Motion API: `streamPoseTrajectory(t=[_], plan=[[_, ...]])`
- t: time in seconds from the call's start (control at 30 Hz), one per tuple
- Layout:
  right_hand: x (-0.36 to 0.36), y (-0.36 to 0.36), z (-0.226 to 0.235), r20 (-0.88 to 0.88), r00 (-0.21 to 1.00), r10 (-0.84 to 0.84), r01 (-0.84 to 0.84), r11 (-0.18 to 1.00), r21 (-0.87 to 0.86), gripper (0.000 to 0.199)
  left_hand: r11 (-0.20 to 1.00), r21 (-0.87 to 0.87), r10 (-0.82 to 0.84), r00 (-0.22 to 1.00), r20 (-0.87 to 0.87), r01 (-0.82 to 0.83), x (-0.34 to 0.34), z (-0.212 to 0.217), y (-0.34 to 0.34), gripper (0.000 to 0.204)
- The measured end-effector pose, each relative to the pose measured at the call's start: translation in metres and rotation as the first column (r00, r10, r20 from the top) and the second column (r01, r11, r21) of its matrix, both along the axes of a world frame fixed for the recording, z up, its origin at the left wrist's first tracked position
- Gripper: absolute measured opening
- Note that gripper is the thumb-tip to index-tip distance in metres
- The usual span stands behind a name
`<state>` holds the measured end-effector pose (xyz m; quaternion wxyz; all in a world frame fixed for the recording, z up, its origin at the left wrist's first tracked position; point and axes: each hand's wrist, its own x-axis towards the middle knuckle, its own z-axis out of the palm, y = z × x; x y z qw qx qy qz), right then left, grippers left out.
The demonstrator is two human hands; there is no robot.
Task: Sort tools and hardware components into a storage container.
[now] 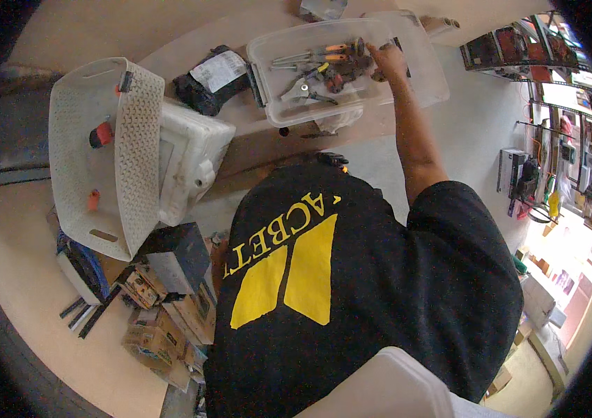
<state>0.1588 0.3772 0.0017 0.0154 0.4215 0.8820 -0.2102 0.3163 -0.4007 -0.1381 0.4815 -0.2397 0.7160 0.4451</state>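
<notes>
My right hand reaches out to the right end of a clear plastic box, its fingers bent over the rim beside a dark latch. Inside the box lie several screwdrivers with orange and black handles, a pair of pliers and a red and black tool whose kind I cannot make out. Under the box's right end, another clear plastic piece sticks out. Only a sliver of skin shows at the left side of my black shirt; my left hand itself is out of sight.
Left of the box lies a black wrapped package with a white label. A white perforated basket stands at the left, next to a white foam block. Cardboard boxes are piled lower left. Loaded shelves line the right side.
</notes>
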Motion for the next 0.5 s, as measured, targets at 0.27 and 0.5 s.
streamPoseTrajectory(t=[0.27,0.5], plan=[[0.003,-0.031,0.005,-0.177,0.958,0.225,-0.263,0.935,-0.236,0.045,0.991,-0.102,-0.086,0.996,0.006,0.086,0.050,0.018,-0.012,0.046],[0.019,-0.026,-0.006,0.064,0.974,0.219,-0.218,0.976,-0.010,0.051,0.967,-0.157,-0.195,0.980,0.043,0.199,0.208,0.155,-0.162,0.046]])
